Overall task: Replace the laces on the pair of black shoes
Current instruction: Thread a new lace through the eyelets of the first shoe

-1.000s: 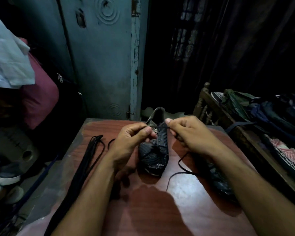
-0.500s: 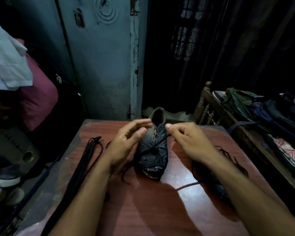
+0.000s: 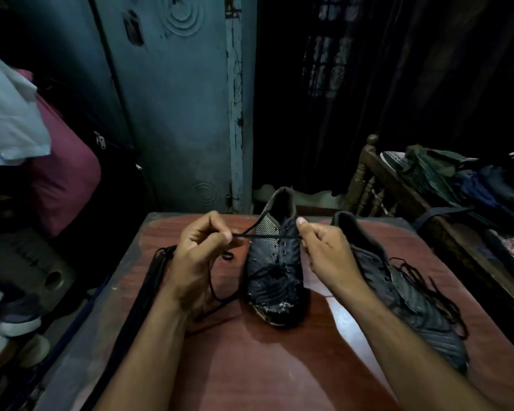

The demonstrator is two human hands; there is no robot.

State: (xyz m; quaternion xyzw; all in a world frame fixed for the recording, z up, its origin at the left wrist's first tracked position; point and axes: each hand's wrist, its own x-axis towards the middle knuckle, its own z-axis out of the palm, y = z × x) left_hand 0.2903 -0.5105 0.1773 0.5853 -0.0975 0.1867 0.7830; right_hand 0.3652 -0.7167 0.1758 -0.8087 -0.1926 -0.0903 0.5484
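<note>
1. Head view, hands. The left hand pinches a black lace between thumb and curled fingers. The right hand has its fingers curled at the other end of the same taut span; it appears to pinch the lace, though the contact point is partly hidden by the thumb.
2. Head view, task items. The centre shoe stands on the red-brown table directly between the two hands, toe toward the person. The lace span crosses its upper eyelets. A loose tail of the lace drops below the left hand and runs beside that wrist.
3. The second shoe lies just beyond the right forearm, with slack lace strands spilling over its outer side.
4. A bundle of spare laces lies outward of the left wrist.
5. Progress, as a judgement. The centre shoe is mid-lacing at the upper eyelets; whether this lace is going in or coming out cannot be told. The second shoe looks unfinished. Neither shoe is tied.
6. Count. Shoes: two. Hands: two. Lace bundles: one; strands within it cannot be counted.
</note>
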